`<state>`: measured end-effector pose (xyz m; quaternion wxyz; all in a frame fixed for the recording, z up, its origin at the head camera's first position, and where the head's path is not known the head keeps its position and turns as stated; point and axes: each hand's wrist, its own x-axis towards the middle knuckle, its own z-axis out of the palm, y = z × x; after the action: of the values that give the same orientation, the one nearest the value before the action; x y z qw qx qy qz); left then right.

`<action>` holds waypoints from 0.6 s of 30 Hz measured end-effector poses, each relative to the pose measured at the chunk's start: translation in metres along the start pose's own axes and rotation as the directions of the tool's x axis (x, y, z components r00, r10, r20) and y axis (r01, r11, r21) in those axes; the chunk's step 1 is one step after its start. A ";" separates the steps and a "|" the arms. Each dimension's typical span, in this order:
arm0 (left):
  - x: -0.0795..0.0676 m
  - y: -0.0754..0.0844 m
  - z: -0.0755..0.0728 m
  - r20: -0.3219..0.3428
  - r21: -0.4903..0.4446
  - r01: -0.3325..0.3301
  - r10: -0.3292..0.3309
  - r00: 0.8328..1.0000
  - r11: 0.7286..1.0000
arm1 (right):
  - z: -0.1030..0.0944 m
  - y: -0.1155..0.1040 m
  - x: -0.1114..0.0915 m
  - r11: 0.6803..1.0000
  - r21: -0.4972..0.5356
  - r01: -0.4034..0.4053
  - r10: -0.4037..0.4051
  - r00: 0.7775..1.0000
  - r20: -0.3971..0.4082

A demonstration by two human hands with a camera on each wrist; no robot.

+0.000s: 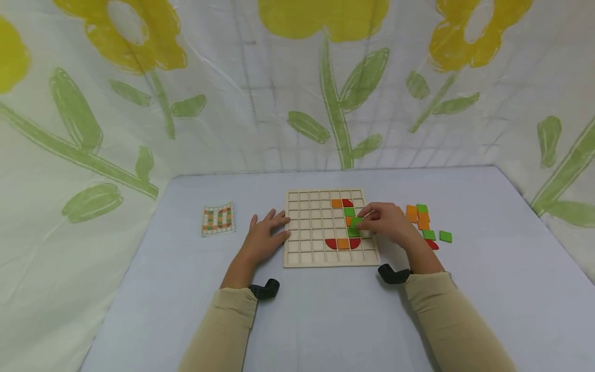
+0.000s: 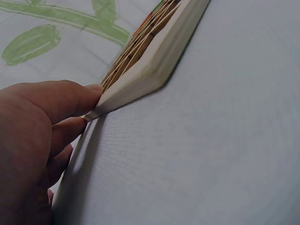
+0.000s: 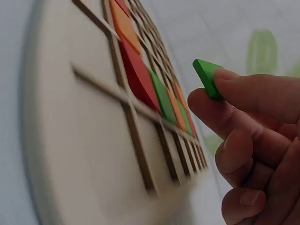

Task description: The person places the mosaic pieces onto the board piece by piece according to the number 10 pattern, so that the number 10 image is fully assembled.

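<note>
A wooden grid board [image 1: 304,246] lies on the table with red, orange and green tiles set in its right half. My left hand [image 1: 265,237] rests at the board's left edge, its fingers loosely spread. In the left wrist view the thumb [image 2: 77,99] touches the board's rim. Above the right columns, my right hand [image 1: 389,222] pinches a green square tile [image 3: 205,77] between thumb and index finger. That tile is held tilted, apart from the board in the right wrist view. Just below it in the head view sits a green tile [image 1: 354,232] in a cell.
Loose orange tiles [image 1: 411,213], green tiles [image 1: 445,236] and a red piece [image 1: 432,244] lie right of the board, partly behind my right hand. A small pattern card [image 1: 218,219] lies at the left. A flowered curtain [image 1: 209,150] hangs behind the table.
</note>
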<state>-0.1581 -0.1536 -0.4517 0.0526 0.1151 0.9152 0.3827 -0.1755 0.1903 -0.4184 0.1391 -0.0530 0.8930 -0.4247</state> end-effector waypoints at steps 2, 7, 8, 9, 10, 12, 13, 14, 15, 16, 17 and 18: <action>0.001 -0.001 0.001 0.004 0.000 0.006 -0.006 1.000 1.000 | 0.011 -0.007 0.004 1.000 0.015 0.026 -0.027 0.999 0.026; 0.002 -0.002 0.004 -0.001 0.000 0.004 -0.004 1.000 1.000 | 0.029 -0.025 0.012 0.996 0.002 0.084 -0.084 0.994 0.066; 0.002 -0.002 0.005 -0.004 0.000 0.004 -0.004 1.000 1.000 | 0.032 -0.028 0.014 0.996 -0.011 0.090 -0.089 0.994 0.070; 0.002 -0.002 0.005 -0.006 0.001 0.004 -0.004 1.000 1.000 | 0.034 -0.030 0.016 0.996 -0.017 0.092 -0.091 0.993 0.075; 0.002 -0.002 0.005 -0.008 0.002 0.003 -0.003 1.000 1.000 | 0.037 -0.032 0.017 0.996 -0.021 0.090 -0.088 0.993 0.083; 0.002 -0.001 0.004 -0.007 0.004 0.006 -0.006 1.000 1.000 | 0.041 -0.035 0.019 0.995 -0.045 0.089 -0.085 0.992 0.093; 0.001 -0.001 0.004 -0.008 0.006 0.007 -0.007 1.000 1.000 | 0.043 -0.036 0.020 0.995 -0.060 0.083 -0.078 0.993 0.094; 0.001 -0.001 0.003 -0.009 0.008 0.006 -0.006 1.000 1.000 | 0.044 -0.037 0.020 0.994 -0.075 0.083 -0.076 0.993 0.095; 0.000 0.000 0.002 -0.010 0.010 0.005 -0.005 1.000 1.000 | 0.045 -0.038 0.021 0.993 -0.088 0.080 -0.072 0.993 0.094; 0.000 0.000 0.002 -0.010 0.012 0.007 -0.007 1.000 1.000 | 0.047 -0.038 0.021 0.991 -0.108 0.081 -0.071 0.993 0.094; 0.000 0.000 0.001 -0.010 0.014 0.008 -0.008 1.000 1.000 | 0.048 -0.038 0.021 0.988 -0.126 0.086 -0.074 0.993 0.093; -0.001 0.000 0.000 -0.011 0.018 0.009 -0.009 1.000 1.000 | 0.049 -0.039 0.021 0.987 -0.140 0.083 -0.070 0.993 0.095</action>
<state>-0.1574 -0.1541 -0.4518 0.0483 0.1096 0.9194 0.3746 -0.1822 0.1249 -0.4219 0.1584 -0.1159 0.9114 -0.3616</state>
